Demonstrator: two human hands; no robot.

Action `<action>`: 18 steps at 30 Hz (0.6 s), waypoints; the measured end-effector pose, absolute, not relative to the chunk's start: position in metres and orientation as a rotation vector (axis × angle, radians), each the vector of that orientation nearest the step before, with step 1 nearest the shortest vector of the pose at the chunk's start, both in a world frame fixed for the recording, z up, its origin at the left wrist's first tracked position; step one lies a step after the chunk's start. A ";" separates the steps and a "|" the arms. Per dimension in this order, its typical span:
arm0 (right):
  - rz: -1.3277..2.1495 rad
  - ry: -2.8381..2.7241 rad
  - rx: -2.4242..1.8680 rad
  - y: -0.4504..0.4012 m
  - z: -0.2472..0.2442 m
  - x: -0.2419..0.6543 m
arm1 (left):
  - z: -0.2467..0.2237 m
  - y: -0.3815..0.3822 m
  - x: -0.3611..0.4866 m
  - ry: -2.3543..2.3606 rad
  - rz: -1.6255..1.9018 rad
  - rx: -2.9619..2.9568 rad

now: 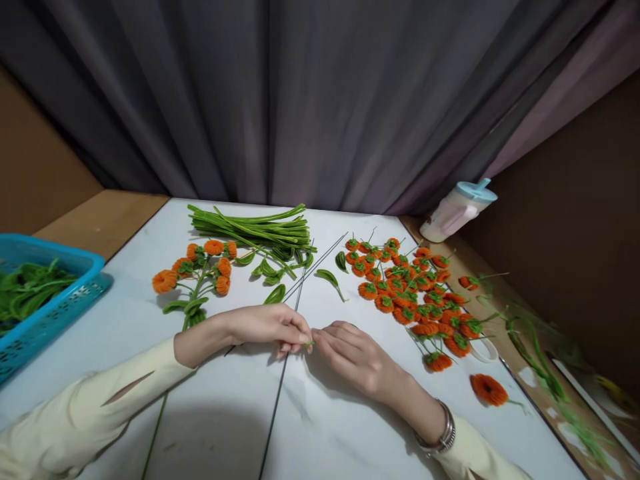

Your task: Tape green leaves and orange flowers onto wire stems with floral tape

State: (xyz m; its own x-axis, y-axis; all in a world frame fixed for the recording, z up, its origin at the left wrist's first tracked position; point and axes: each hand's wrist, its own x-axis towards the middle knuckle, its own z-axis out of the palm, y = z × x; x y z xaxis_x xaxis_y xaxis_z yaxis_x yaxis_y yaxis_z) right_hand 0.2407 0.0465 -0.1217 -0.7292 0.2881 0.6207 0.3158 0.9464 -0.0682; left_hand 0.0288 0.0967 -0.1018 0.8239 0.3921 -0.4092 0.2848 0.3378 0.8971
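Note:
My left hand (270,327) and my right hand (357,357) meet over the middle of the table, their fingertips almost touching. Between them a small green piece (309,344), apparently pipe cleaner, is pinched; most of it is hidden by the fingers. Just beyond the hands lie loose green pipe-cleaner leaves (274,294) and one curved leaf with a stem (330,280). Thin dark wires (325,255) cross near them. Left of my left wrist lies a branch of orange pipe-cleaner flowers (213,248), its lower stem passing beneath my forearm.
A bundle of green pipe cleaners (255,227) lies at the back. Many orange flower heads (400,287) cover the right side, with a single orange flower (489,390) nearer me. A blue basket (55,320) of green pieces stands left; a lidded cup (457,210) stands back right.

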 end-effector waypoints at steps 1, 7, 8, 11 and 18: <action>0.073 -2.396 -0.473 0.047 -0.123 0.240 | -0.098 0.096 0.028 0.666 0.084 1.337; 0.777 -2.063 -0.913 0.044 -0.123 0.239 | -0.072 0.086 0.026 0.719 0.070 1.971; 0.863 -2.016 -0.978 0.044 -0.121 0.238 | -0.071 0.083 0.026 0.718 0.089 2.063; 1.072 -1.909 -1.052 0.043 -0.115 0.237 | -0.073 0.077 0.027 0.697 0.118 2.280; 1.345 -1.744 -1.016 0.045 -0.116 0.233 | -0.086 0.073 0.030 0.640 0.176 2.556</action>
